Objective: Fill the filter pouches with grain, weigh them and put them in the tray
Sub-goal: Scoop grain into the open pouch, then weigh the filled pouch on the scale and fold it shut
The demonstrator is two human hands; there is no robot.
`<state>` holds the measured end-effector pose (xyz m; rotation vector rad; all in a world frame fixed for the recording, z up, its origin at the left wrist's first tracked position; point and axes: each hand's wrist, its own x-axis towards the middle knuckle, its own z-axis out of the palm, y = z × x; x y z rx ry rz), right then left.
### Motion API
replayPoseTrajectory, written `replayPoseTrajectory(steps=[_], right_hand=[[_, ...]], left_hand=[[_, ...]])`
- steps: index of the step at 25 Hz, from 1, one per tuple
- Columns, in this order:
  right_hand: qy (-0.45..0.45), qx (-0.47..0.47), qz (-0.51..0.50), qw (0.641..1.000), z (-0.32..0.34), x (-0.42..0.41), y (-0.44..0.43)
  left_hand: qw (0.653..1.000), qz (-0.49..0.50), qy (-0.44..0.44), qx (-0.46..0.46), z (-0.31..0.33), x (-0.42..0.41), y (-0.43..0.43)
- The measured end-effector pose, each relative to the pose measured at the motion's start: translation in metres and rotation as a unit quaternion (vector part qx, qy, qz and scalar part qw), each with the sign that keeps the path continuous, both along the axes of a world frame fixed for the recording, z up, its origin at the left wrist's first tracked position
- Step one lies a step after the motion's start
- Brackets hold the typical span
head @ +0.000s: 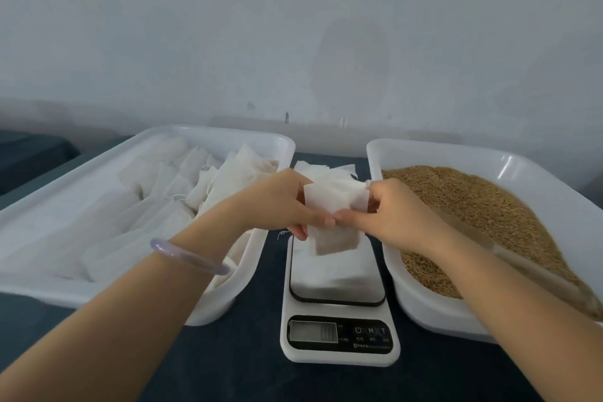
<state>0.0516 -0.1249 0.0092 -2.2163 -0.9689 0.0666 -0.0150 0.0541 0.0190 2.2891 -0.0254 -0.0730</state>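
Both hands on one filter pouch (336,202): my left hand (277,202) pinches its left edge, my right hand (391,209) pinches its right edge, thumbs meeting mid-pouch. Its lower part looks dark with grain. The pouch is over the scale (339,330), contact unclear. Just behind the grip are the empty pouches (326,171). Left of the grip is the left tray (39,284) with filled pouches (169,186). To the right is the right tray (424,310) of loose grain (473,206). There is a bangle (189,254) on my left wrist.

Narrow gaps between scale (339,333) and trays (374,153)
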Motion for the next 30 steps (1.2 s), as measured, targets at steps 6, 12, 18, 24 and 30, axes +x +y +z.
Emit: replayPoseTrajectory(steps=[6, 12, 18, 24, 30], right_hand=[[-0.11, -0.178, 0.015, 0.978, -0.007, -0.002, 0.004], [-0.148, -0.289, 0.011, 0.946, -0.012, 0.007, 0.014], [-0.157, -0.328, 0.003, 0.931, -0.015, 0.006, 0.021], [-0.163, -0.353, 0.019, 0.921, -0.016, 0.006, 0.024], [-0.141, -0.302, 0.012, 0.943, -0.019, 0.005, 0.019]], left_hand=[[0.99, 0.007, 0.008, 0.139, -0.015, 0.01, -0.011], [0.981, 0.015, 0.021, 0.195, -0.016, 0.011, -0.016], [0.947, -0.02, 0.022, 0.319, -0.021, 0.019, -0.034], [0.965, -0.021, 0.066, 0.252, -0.021, 0.023, -0.027], [0.965, -0.019, 0.08, 0.248, -0.023, 0.021, -0.025]])
